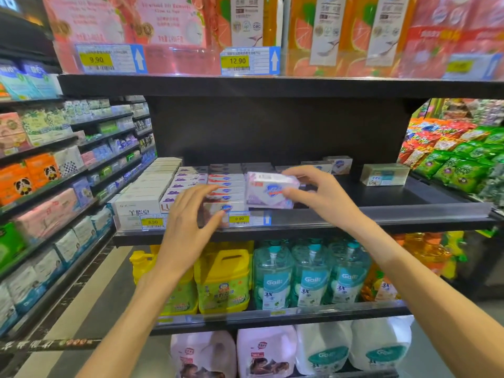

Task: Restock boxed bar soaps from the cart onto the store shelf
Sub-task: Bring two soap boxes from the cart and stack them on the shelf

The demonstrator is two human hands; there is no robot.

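Head view looks down on both forearms reaching to the soap shelf. Right hand holds a pale purple boxed soap pinched between thumb below and fingers on top, the box tilted and hanging just above the shelf, beside the last filled row. Left hand has its fingers spread and only lightly bent, resting against the front box of the red-and-white row; it grips nothing that I can see. Left of that hand run a purple-printed row and a white row with price tags clipped to the shelf lip below the fingertips. Beyond the right hand the shelf is bare and dark, with a few single boxes at the back and a clear-wrapped box further right. The cart is not in view. By my reading, this is the placing step: a box has been brought up and is about to start a new row. The next move calls for levelling the box, setting it flush beside the red-and-white row with its face forward, and opening the fingers without knocking the neighbours, while the left hand steadies that row.
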